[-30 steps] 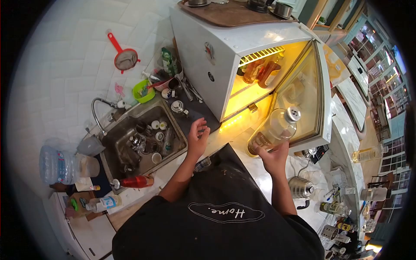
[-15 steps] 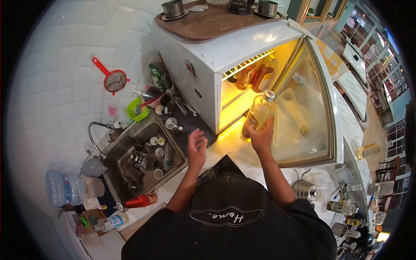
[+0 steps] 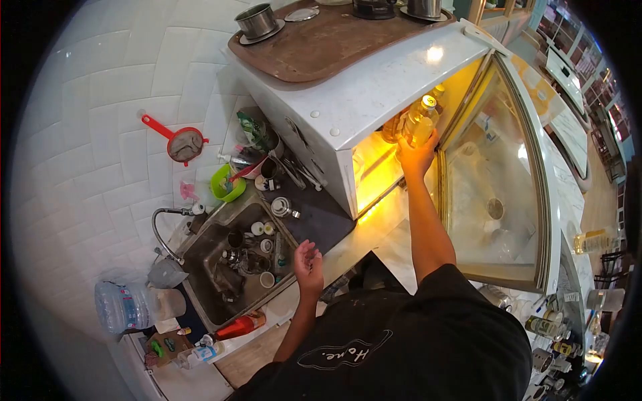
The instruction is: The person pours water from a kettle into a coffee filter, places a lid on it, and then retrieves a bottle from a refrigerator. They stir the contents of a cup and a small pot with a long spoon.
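Gripping a bottle (image 3: 422,120) in the right hand (image 3: 416,157), arm stretched up, fingers clamped round its lower half. Held upright in the lit mouth of the fridge (image 3: 374,93), at the upper shelf, just beside another amber bottle (image 3: 393,128) inside. Glass door (image 3: 498,200) swung wide, right of the arm. Hovering low with the left hand (image 3: 309,259), fingers loosely curled and a little apart, closed on nothing, above the counter (image 3: 354,244) edge, next to the sink (image 3: 200,266). On top of the fridge, a brown tray (image 3: 321,47) bearing a metal pot (image 3: 257,21). On the tiled wall (image 3: 100,100), a red strainer (image 3: 182,144); below it, a green bowl (image 3: 224,190).
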A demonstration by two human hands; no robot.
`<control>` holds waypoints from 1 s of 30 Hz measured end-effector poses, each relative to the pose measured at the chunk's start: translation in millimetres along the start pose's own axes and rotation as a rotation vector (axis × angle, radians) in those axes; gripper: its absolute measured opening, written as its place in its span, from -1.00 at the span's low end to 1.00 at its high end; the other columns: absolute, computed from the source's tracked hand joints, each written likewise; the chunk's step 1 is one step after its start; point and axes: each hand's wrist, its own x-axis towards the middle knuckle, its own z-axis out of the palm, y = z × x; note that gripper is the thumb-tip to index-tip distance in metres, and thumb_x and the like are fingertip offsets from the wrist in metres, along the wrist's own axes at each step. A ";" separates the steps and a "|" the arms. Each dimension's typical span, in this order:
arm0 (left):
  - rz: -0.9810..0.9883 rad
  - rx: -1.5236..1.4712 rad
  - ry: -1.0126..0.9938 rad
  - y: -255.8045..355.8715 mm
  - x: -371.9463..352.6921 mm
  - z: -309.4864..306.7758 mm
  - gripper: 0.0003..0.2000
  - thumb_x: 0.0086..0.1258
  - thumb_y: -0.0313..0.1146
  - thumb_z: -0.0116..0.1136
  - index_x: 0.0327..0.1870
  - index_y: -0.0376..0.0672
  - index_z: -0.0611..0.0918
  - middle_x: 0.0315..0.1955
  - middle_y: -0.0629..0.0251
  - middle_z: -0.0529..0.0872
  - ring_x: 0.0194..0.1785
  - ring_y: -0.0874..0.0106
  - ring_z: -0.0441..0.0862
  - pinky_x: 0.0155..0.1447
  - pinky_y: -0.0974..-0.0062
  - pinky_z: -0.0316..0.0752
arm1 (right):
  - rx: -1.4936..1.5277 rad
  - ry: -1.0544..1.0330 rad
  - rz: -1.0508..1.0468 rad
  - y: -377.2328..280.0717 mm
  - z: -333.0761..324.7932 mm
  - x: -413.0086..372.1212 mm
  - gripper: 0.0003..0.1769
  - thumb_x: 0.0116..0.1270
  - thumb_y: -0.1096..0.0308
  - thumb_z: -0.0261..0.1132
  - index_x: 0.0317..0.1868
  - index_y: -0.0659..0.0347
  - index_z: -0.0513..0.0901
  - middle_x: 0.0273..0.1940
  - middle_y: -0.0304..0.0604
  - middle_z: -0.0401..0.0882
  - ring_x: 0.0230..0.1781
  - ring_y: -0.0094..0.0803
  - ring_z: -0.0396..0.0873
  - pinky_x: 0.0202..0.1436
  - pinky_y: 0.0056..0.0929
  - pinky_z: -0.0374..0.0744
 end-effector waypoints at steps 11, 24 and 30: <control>-0.032 -0.018 -0.027 -6.6 -0.5 9.0 -0.52 0.49 -0.57 0.15 0.42 -0.24 0.42 0.19 0.17 0.59 0.12 0.42 0.58 0.28 0.43 0.48 | -0.119 -0.017 -0.112 38.3 19.4 16.6 0.08 -0.02 0.20 0.72 0.45 0.25 0.29 0.32 0.23 0.46 0.32 0.20 0.49 0.36 0.00 0.51; -0.042 0.007 -0.119 -7.2 -6.6 12.8 -0.52 0.51 -0.56 0.15 0.43 -0.23 0.41 0.19 0.19 0.59 0.12 0.44 0.58 0.28 0.44 0.46 | -0.264 -0.089 -0.032 28.5 16.9 13.0 0.14 0.01 0.26 0.70 0.53 0.24 0.20 0.35 0.24 0.37 0.30 0.28 0.46 0.36 0.05 0.53; 0.008 0.054 -0.078 -12.3 -16.4 -6.2 -0.53 0.49 -0.46 0.23 0.40 -0.18 0.46 0.18 0.27 0.62 0.11 0.48 0.59 0.16 0.48 0.45 | -0.211 -0.108 -0.007 46.9 -15.6 -22.4 0.10 0.09 0.26 0.67 0.53 0.32 0.18 0.41 0.28 0.32 0.38 0.23 0.42 0.40 -0.04 0.51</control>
